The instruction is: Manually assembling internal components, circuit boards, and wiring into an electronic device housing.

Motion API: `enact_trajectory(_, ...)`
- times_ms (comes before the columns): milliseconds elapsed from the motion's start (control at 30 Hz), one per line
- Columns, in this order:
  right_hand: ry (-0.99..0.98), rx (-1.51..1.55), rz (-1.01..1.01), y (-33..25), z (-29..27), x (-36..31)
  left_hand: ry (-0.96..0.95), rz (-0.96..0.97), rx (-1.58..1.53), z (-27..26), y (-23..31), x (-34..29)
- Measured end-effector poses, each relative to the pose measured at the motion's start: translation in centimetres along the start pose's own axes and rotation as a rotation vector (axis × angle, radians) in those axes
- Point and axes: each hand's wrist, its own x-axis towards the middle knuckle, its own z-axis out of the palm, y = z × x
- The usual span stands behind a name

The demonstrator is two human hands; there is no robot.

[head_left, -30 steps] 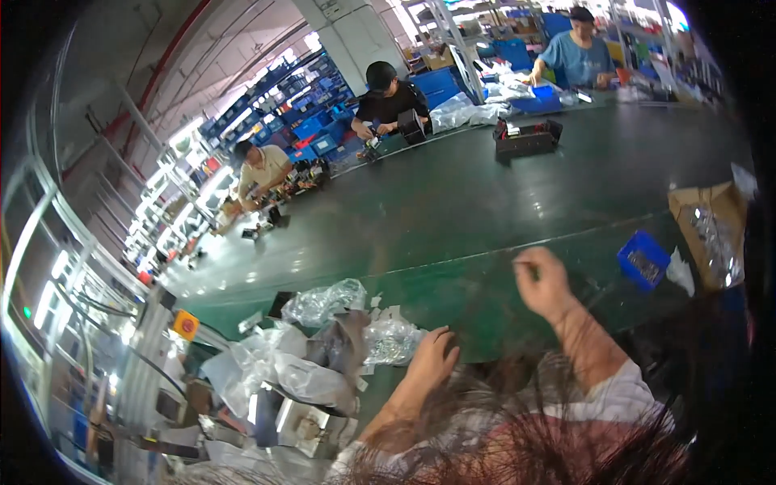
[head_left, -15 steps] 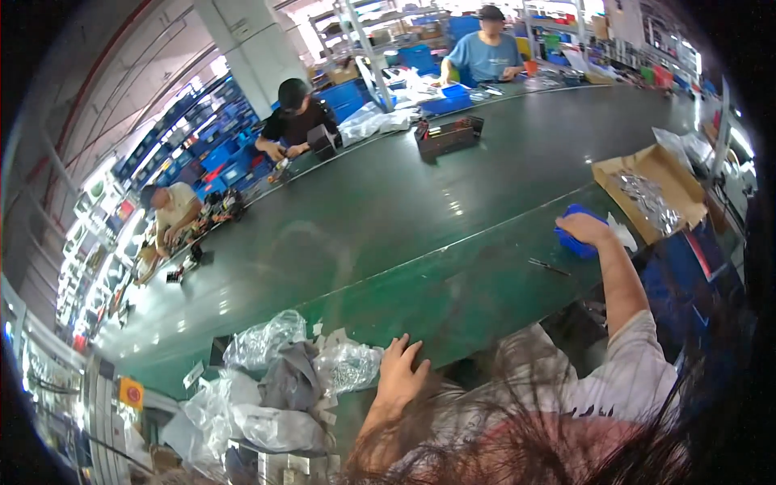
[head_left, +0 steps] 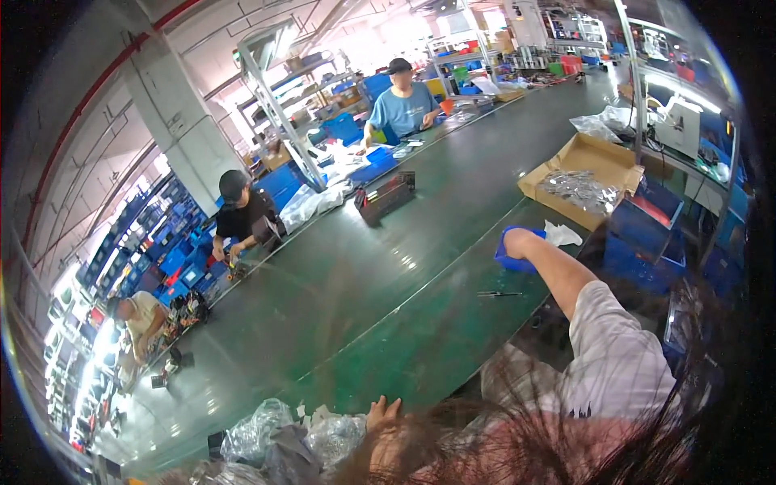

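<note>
On the right, my right hand (head_left: 521, 242) reaches down into a small blue bin (head_left: 503, 257) on the green table. Its fingers are hidden inside the bin, and so are the bin's contents. My left hand (head_left: 383, 414) rests at the near table edge, fingers apart and holding nothing, partly covered by strands of hair. Crumpled clear plastic bags (head_left: 257, 428) lie just left of it. A thin dark tool, possibly tweezers (head_left: 499, 293), lies on the table below the bin. White crumpled paper or plastic (head_left: 563, 234) touches the area right of the bin.
An open cardboard box (head_left: 618, 159) with shiny metal parts (head_left: 580, 190) stands beyond the bin. A black open box (head_left: 386, 197) sits farther across the table (head_left: 323, 283). Three co-workers sit along the far side. Metal shelving posts (head_left: 638, 105) rise at the right.
My view has swung to the right, so the scene sits farther left and the plastic bags lower. My right hand has gone from the bin's rim deeper into it.
</note>
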Motion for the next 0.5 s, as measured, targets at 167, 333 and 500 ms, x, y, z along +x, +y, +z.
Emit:
enact_trajectory(167, 0.160, 0.129, 0.098, -2.5, -1.7, -2.5, -0.048, -0.237, -0.225, -1.0, 1.6, -0.2)
enact_trajectory(333, 0.112, 0.159, 0.116, -0.9, -1.4, -2.3, 0.141, -0.029, 0.006, -1.7, 3.6, -0.3)
enact_trajectory(500, 0.069, 0.121, 0.104, -1.6, -1.6, -1.7, 0.089, -0.086, 0.034, -1.3, 2.8, -0.5)
